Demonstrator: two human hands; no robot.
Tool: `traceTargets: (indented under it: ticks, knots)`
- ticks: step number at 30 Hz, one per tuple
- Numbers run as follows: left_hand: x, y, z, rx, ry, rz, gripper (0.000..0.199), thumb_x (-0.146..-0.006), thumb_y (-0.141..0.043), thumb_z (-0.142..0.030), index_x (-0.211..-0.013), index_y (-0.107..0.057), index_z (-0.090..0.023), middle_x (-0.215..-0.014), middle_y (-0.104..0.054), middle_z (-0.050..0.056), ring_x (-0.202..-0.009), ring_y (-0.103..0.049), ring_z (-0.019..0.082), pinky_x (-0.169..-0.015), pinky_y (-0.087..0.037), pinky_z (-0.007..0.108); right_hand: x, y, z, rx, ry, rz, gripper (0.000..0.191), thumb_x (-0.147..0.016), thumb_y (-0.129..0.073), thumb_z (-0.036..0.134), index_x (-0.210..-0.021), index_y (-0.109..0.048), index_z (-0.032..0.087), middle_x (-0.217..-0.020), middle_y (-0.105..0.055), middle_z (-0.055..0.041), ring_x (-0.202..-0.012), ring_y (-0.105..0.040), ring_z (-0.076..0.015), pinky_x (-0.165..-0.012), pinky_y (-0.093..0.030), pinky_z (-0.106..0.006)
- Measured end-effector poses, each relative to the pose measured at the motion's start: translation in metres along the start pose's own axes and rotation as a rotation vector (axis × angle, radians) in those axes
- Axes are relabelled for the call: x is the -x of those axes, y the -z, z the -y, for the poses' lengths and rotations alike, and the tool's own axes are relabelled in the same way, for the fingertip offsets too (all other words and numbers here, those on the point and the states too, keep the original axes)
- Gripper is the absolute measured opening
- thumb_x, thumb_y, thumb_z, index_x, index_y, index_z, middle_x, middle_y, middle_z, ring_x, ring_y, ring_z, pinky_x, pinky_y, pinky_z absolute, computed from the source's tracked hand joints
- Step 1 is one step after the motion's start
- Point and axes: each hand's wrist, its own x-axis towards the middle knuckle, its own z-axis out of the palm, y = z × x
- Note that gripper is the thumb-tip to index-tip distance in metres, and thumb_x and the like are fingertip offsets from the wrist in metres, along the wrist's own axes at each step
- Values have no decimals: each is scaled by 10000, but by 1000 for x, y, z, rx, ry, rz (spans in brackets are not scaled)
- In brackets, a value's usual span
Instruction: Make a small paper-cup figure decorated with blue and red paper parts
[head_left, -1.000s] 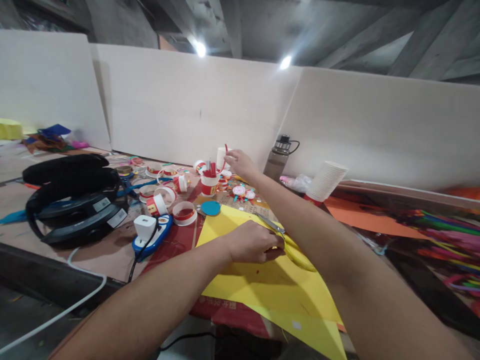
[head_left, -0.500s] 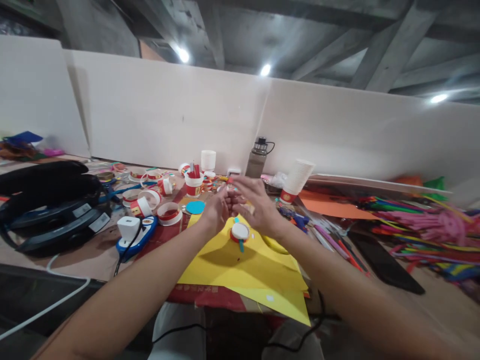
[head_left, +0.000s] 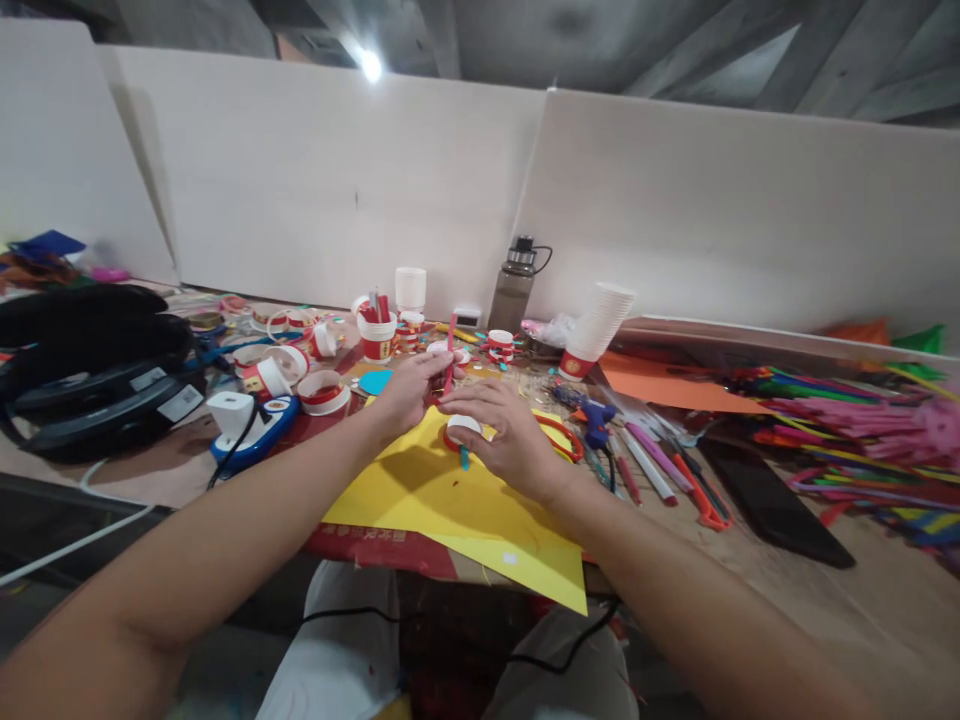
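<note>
My left hand [head_left: 409, 392] pinches a thin red strip [head_left: 451, 345] that stands upright between thumb and fingers. My right hand [head_left: 514, 435] is just to the right, thumb apart from its curved fingers, with nothing visible in it. Its fingertips hover close to the strip's lower end; whether they touch it I cannot tell. Partly behind the right thumb is a small cut paper cup piece [head_left: 463, 424] with a white top and a blue-green strip [head_left: 465, 459] sticking out. It rests on yellow paper [head_left: 420, 480]. Orange-handled scissors [head_left: 576, 443] lie beside the right hand.
Cut cup rings [head_left: 322, 395] and a blue power strip [head_left: 255, 440] lie left, by black headphones [head_left: 97, 370]. Farther back stand a pencil cup [head_left: 377, 340], a bottle [head_left: 514, 285] and stacked cups [head_left: 598, 330]. A blue glue gun [head_left: 598, 422], phone [head_left: 776, 500] and pipe cleaners [head_left: 862, 410] lie right.
The camera view has tilted downward. My hands have moved apart a little, and the red strip now stands out in my left hand. My right hand has lowered toward the cup piece, uncovering the scissors.
</note>
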Motion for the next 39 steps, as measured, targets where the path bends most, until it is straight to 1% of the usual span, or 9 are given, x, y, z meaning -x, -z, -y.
traceTargets:
  ticks: [3, 5, 11, 18, 23, 29, 33, 36, 39]
  knots:
    - [7, -4, 7, -153, -71, 78, 223, -749, -718, -330, -761, -630, -126, -621, -600, 1, -503, -500, 59, -467, -358, 177, 0, 2, 2, -103, -164, -117, 43, -805, -705, 312, -829, -700, 276, -932, -741, -25, -939, -659, -221, -897, -471, -404]
    - [12, -8, 12, -243, -90, 122, 256, -744, -723, -365, -738, -611, -135, -594, -563, -16, -468, -440, 47, -441, -306, 181, 0, 4, 3, -172, -281, -172, 69, -798, -695, 304, -755, -677, 254, -841, -726, -22, -832, -660, -199, -816, -488, -364]
    - [20, -16, 16, -454, -79, 157, 300, -781, -663, -408, -681, -548, -150, -522, -514, -35, -428, -407, 49, -433, -277, 186, -4, 7, -10, -409, -486, -332, 205, -714, -711, 268, -854, -577, 205, -770, -656, 3, -695, -611, -141, -666, -476, -283]
    - [21, -16, 14, -579, -110, 207, 366, -784, -649, -506, -744, -599, -146, -549, -567, -14, -445, -450, 68, -445, -315, 199, -4, 9, -26, -527, -579, -375, 150, -703, -685, 301, -750, -605, 183, -718, -619, 16, -652, -555, -120, -642, -434, -261]
    - [25, -21, 16, -614, -95, 238, 340, -784, -639, -470, -708, -628, -139, -569, -573, -8, -451, -451, 64, -442, -333, 189, -4, 8, -31, -542, -668, -415, 177, -647, -722, 306, -721, -620, 181, -677, -632, 15, -618, -554, -125, -625, -431, -265]
    - [27, -22, 13, -589, -32, 276, 292, -763, -665, -436, -727, -618, -150, -581, -594, -11, -463, -489, 76, -455, -367, 187, -5, 5, -32, -623, -675, -445, 214, -626, -739, 306, -664, -561, 193, -634, -609, 29, -571, -546, -113, -584, -426, -257]
    - [27, -19, 15, -549, -18, 310, 344, -807, -631, -473, -796, -659, -131, -635, -639, 25, -505, -514, 82, -480, -364, 188, -5, 6, -32, -679, -663, -472, 258, -622, -751, 265, -761, -545, 196, -672, -628, 36, -610, -588, -114, -611, -451, -250]
    - [25, -18, 17, -394, -41, 310, 456, -855, -541, -550, -940, -676, -123, -813, -705, 92, -666, -609, 138, -600, -448, 237, -4, 6, -31, -727, -690, -472, 372, -625, -753, 257, -909, -518, 207, -716, -667, 33, -652, -635, -134, -615, -476, -255]
    - [24, -18, 16, -398, -73, 308, 490, -840, -549, -581, -924, -688, -118, -836, -713, 103, -720, -619, 160, -676, -461, 268, -4, 7, -28, -736, -695, -451, 414, -629, -749, 263, -961, -508, 211, -718, -679, 32, -645, -642, -143, -589, -479, -256]
